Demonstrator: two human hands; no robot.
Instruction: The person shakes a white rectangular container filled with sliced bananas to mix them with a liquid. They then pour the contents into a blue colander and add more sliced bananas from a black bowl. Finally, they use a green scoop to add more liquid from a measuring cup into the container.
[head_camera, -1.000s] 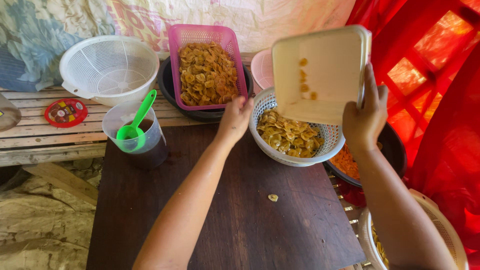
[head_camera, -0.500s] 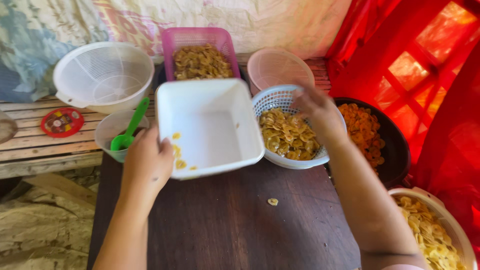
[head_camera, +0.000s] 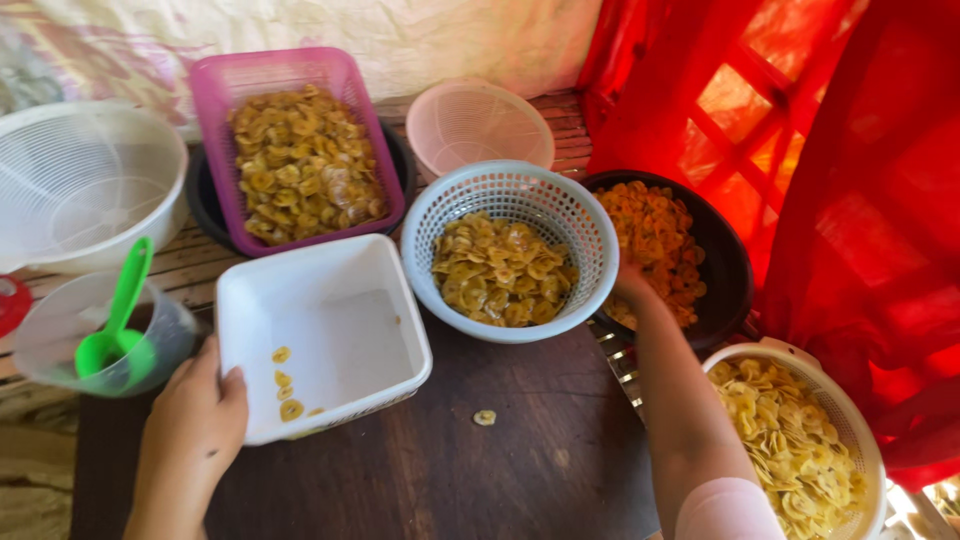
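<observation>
Closest to the camera is a dark wooden table (head_camera: 430, 470) with one stray banana chip (head_camera: 484, 417) lying on it by itself. The left hand (head_camera: 195, 430) sits at the near left corner of a white square tub (head_camera: 325, 335), fingers curled against its rim, so it's touching the tub, though I can't tell if it's properly gripping it. The tub rests flat on the table and is almost bare inside, just a few chips (head_camera: 285, 385) near that corner.

Over on the near right there's a white basket (head_camera: 800, 440) full of pale chips, right beside the forearm. The right hand (head_camera: 632, 285) reaches between the blue-white round basket (head_camera: 510, 250) and a black bowl (head_camera: 725, 270) of orange chips. Its fingers are tucked behind the basket's rim, so no way to say whether they're open or closed on anything. The round basket holds yellow chips and sits just beside the tub, up against the black bowl.

On the left, a clear measuring cup (head_camera: 100, 340) with a green scoop (head_camera: 115, 320) standing in it. Further back: a pink rectangular basket (head_camera: 300, 150) heaped with chips set on a dark pan, an empty white colander (head_camera: 85, 185) to its left, and a pale pink strainer (head_camera: 480, 125) behind the round basket. Red cloth (head_camera: 850, 200) hangs on the right.
</observation>
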